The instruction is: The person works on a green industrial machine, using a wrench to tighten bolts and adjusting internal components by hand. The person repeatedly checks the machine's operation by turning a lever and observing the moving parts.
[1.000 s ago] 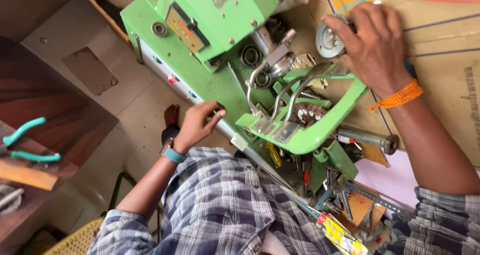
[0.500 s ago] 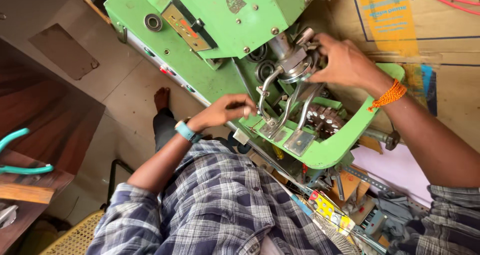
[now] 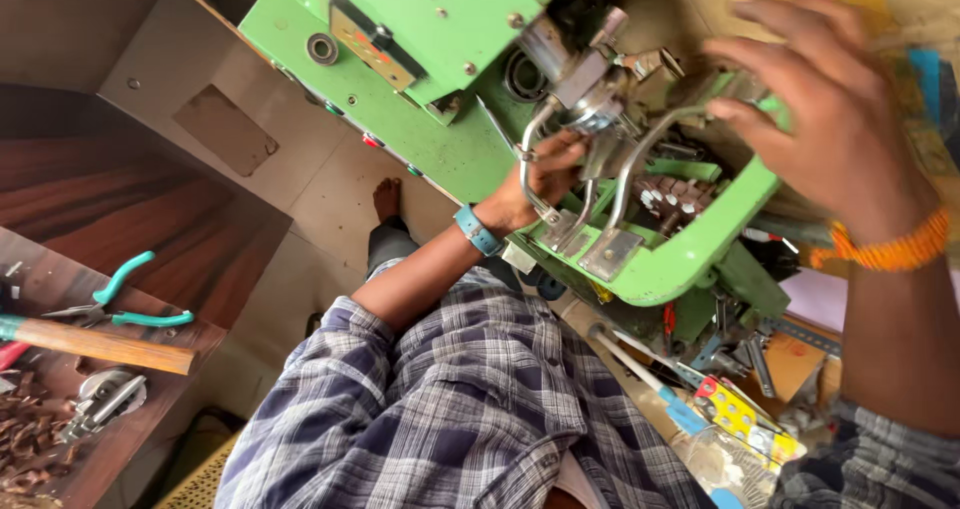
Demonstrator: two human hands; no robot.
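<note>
Green machine, left hand on its bent rods, right hand above

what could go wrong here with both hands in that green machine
The left hand sits among the bent metal levers beside the toothed wheel; fingers might get pinched there. The right hand reaches over the green frame, blurred. Loose tools below could be knocked.

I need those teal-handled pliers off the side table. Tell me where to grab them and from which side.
Grip the teal-handled pliers by the two handles, probably squeezing them together. They lie flat near the wooden side table's edge, handles splayed toward the floor side, metal nose pointing inward toward the wooden-handled tool. Come from above at the table's outer edge; nothing covers the handles there.
</note>
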